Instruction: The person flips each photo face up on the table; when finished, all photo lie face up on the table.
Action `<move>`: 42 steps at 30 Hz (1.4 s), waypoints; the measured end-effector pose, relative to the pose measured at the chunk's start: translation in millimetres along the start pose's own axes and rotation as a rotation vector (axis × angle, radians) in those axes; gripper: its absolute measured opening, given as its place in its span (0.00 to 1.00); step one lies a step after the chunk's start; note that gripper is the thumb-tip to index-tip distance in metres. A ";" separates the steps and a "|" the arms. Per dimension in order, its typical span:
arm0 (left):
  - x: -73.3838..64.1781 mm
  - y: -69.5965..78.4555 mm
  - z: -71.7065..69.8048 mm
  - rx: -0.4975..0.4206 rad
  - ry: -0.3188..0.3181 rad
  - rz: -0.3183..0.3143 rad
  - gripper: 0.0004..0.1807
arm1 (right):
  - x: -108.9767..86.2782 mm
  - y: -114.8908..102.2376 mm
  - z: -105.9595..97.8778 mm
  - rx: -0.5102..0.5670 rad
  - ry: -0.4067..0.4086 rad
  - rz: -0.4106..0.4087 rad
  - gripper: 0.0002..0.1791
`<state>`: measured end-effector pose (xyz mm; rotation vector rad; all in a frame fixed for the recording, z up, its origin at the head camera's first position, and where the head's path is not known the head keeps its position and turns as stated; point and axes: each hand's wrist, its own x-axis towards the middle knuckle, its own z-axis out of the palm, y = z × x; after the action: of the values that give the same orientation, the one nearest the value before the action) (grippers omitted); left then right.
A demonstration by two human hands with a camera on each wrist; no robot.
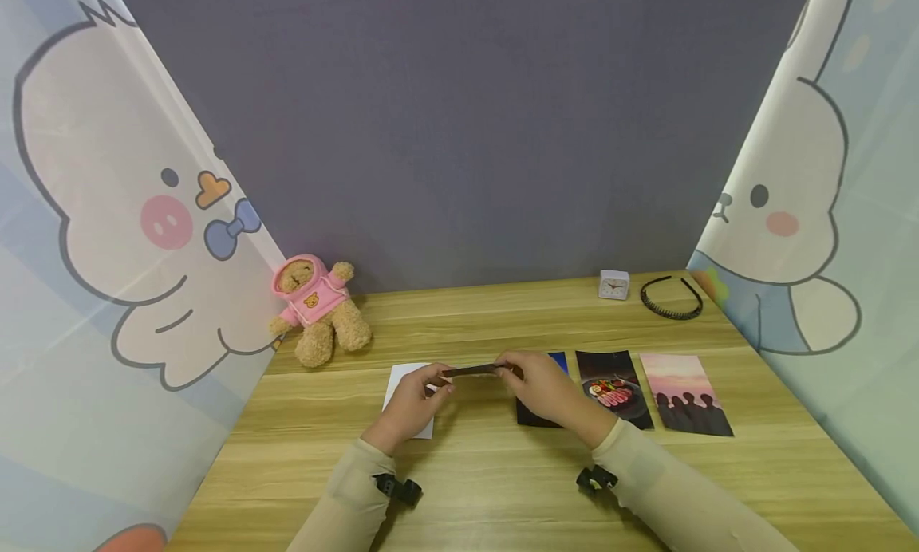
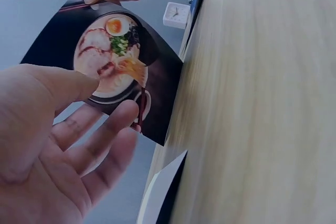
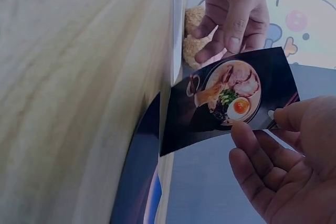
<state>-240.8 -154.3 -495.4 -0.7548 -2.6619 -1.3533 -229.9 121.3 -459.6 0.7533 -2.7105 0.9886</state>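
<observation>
Between my two hands is a photo print (image 1: 474,370) of a bowl of ramen on a black background, held up over the wooden table and seen nearly edge-on in the head view. Its picture side (image 2: 113,51) shows in the left wrist view, with a halved egg and sliced meat. My left hand (image 1: 420,400) holds one end, thumb over the print. At the other end my right hand (image 1: 542,384) pinches the print between thumb and fingers. Beneath the left hand lies a white card (image 1: 425,428). A dark blue print (image 1: 534,416) is partly covered by the right hand.
Right of it lie a print of a meat dish (image 1: 610,388) and a pink sunset print (image 1: 685,392). Behind stand a small white clock (image 1: 613,285) and a black headband (image 1: 671,313). A teddy bear (image 1: 316,309) in a pink hoodie sits back left. A grey panel (image 1: 459,137) rises behind.
</observation>
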 end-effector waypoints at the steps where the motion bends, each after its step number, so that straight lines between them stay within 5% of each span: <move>1: -0.2 -0.2 0.0 0.007 0.001 -0.004 0.11 | 0.2 -0.3 -0.6 0.009 0.004 0.000 0.08; 5: -0.5 -0.6 -0.8 0.009 0.004 -0.023 0.03 | 0.6 -2.1 -3.5 0.074 0.026 0.002 0.09; 13: 0.8 0.5 -0.9 0.005 0.008 0.022 0.08 | 1.6 0.8 -4.8 0.209 0.071 0.003 0.11; 25: 1.2 0.8 3.0 -0.195 0.067 0.068 0.03 | 3.7 4.7 -3.0 0.157 0.068 0.040 0.05; 42: 1.9 -1.0 4.0 -0.270 0.049 0.085 0.04 | 4.4 8.5 -1.9 0.239 0.046 0.099 0.02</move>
<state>-242.2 -150.9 -498.1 -0.8365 -2.4082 -1.7054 -238.0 126.3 -461.5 0.6288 -2.6426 1.3538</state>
